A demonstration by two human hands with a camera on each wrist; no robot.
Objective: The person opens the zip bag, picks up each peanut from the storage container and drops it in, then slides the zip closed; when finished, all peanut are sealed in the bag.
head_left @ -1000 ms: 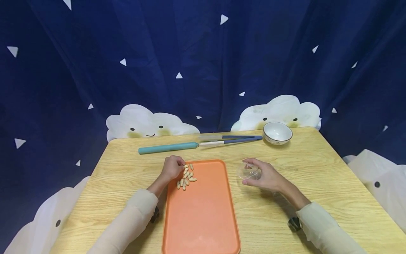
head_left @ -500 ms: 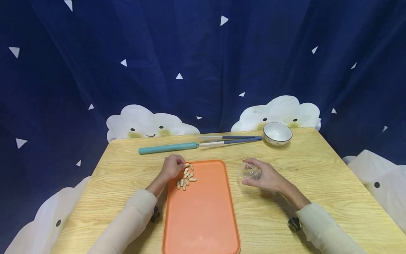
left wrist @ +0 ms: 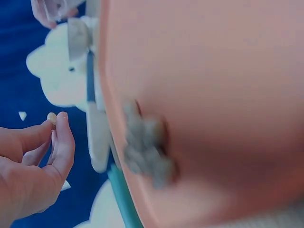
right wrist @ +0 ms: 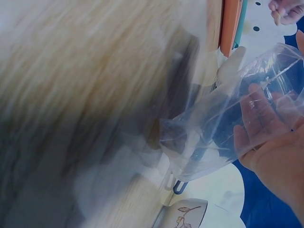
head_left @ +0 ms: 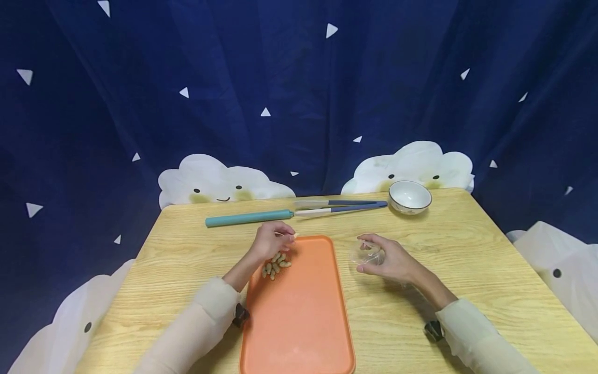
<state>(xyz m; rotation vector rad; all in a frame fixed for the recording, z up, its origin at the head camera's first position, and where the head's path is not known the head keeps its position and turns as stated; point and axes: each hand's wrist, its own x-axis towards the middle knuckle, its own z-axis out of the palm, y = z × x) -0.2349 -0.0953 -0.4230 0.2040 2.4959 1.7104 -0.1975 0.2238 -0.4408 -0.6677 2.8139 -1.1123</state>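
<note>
My left hand [head_left: 270,241] is above the far left corner of the orange tray [head_left: 299,317]. Between thumb and fingertips it pinches a peanut [left wrist: 52,117], whose tip shows in the left wrist view. A small heap of peanuts [head_left: 276,266] lies below that hand on the tray, blurred in the left wrist view and partly covered by the hand in the head view. Right of the tray, my right hand [head_left: 394,261] holds a clear plastic bag [right wrist: 209,128] with thumb and fingers spread around its mouth. The bag's lower end is blurred, and its contents are hard to tell.
Behind the tray lie a teal stick [head_left: 248,218] and blue-and-white tongs [head_left: 345,209]. A white bowl [head_left: 410,195] with a dark rim stands at the back right of the wooden table [head_left: 448,244]. A dark blue curtain [head_left: 299,93] hangs behind.
My left hand has picked a peanut from the far end of the heap and moved up and right with it. My right hand and the bag have stayed in place.
</note>
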